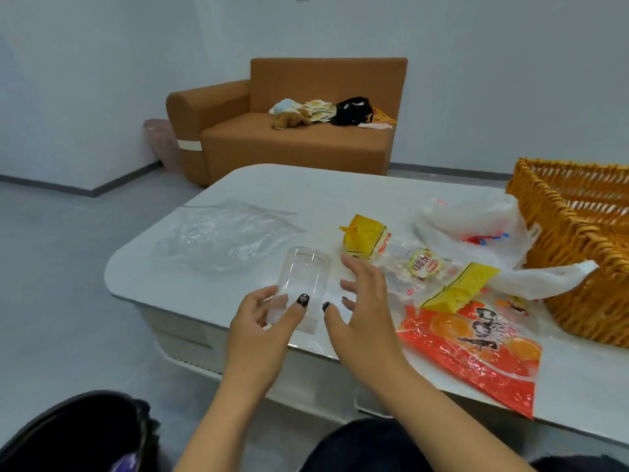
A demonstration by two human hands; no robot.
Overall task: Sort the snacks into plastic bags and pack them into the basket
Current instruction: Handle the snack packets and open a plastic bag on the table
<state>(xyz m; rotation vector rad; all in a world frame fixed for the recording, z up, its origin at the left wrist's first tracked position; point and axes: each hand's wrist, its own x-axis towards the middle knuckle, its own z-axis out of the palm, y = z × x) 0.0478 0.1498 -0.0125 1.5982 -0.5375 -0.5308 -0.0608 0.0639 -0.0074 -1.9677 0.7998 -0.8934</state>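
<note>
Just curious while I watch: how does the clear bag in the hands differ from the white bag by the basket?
The clear bag is see-through and unprinted; the white bag is cloudy with red and blue print. The clear bag is held up by the left hand; the white bag lies crumpled on the table against the basket. Both are thin plastic.

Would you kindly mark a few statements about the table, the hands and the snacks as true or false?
1. The left hand holds a clear plastic cup. True.
2. The woven orange basket stands at the table's left edge. False: it stands at the right.
3. The right hand grips the red-orange snack bag. False: its fingers are spread, holding nothing.
4. A crumpled clear plastic bag lies left of the cup. True.
5. A brown sofa stands beyond the white table. True.
</note>
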